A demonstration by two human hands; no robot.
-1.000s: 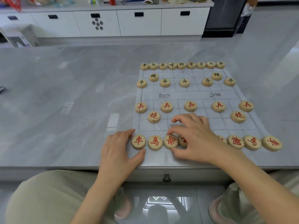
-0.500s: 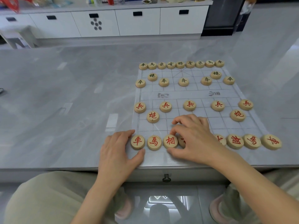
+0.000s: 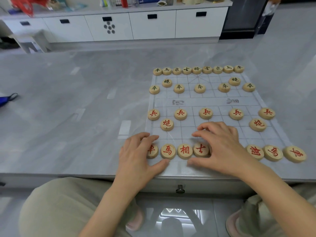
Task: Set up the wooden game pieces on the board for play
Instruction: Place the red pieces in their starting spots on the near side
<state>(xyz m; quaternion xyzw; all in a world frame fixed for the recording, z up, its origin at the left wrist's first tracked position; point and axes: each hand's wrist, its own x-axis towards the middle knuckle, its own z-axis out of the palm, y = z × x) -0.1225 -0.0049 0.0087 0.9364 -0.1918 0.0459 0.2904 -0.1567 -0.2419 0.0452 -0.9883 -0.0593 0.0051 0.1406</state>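
A wooden-piece game board (image 3: 205,101) is lying on a grey table (image 3: 68,108), with the person sitting at the board's near edge.

Along the board's far edge a row of black-lettered pieces (image 3: 196,70) is standing side by side, and more black-lettered pieces are sitting on the lines just inside that row. On the board's near half five red-lettered soldiers (image 3: 206,113) are lining up across the width, and two red cannons (image 3: 167,124) are sitting one line nearer, close to either side.

The left hand (image 3: 136,156) is resting palm down at the board's near-left corner, fingers relaxed and spread; its fingertips are partly covering the corner piece (image 3: 152,150) and its thumb is lying on the near margin below the horse piece (image 3: 168,151).

The elephant piece (image 3: 184,150) and advisor piece (image 3: 201,149) are sitting next along the near edge.

The right hand (image 3: 220,147) is arching palm down over the middle of the near edge, fingers loosely spread, thumb on the margin. It appears to be gripping nothing, though pieces under its palm are hidden.

Three more red pieces (image 3: 273,153) are closing the row toward the board's near-right corner.
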